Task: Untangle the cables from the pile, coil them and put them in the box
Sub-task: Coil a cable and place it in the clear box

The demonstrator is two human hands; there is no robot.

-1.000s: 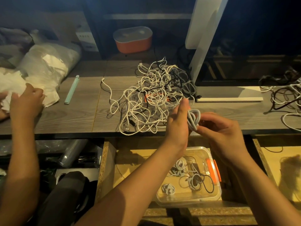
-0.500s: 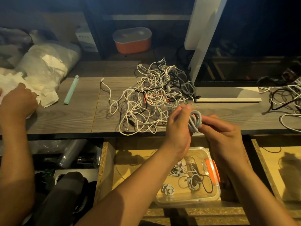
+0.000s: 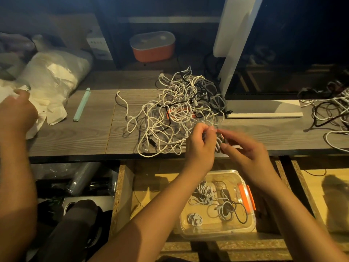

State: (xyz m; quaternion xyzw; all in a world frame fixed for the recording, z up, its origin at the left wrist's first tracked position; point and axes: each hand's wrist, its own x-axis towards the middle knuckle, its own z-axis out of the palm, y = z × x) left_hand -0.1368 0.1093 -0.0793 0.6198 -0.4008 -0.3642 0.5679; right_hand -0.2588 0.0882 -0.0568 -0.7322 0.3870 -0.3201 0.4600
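Both hands are up over the front edge of the desk (image 3: 79, 140), and the small coiled cable (image 3: 218, 144) sits squeezed between them, just beside the near right corner of the pile (image 3: 177, 114). The left hand (image 3: 201, 143) had its thumb standing straight a second ago; now thumb and fingers are curled in, pinching at the top of the coil. The right hand (image 3: 245, 150) is smeared with motion blur, its fingers closed round the coil's other side, and far less of the loop shows than before, when it stood open between the hands. The pile itself has not shifted: white and black cords in the same sprawl, one loose end trailing off to the left. Down below, the clear box (image 3: 186, 228) with its orange latch stays put in the open drawer (image 3: 122, 195), the same few small coils lying in it. Far left, another person's hand (image 3: 17, 114) has slid further left on the white wrapping (image 3: 54, 110). The green stick (image 3: 82, 104) and the second heap of cables (image 3: 332, 114) on the right are unchanged.
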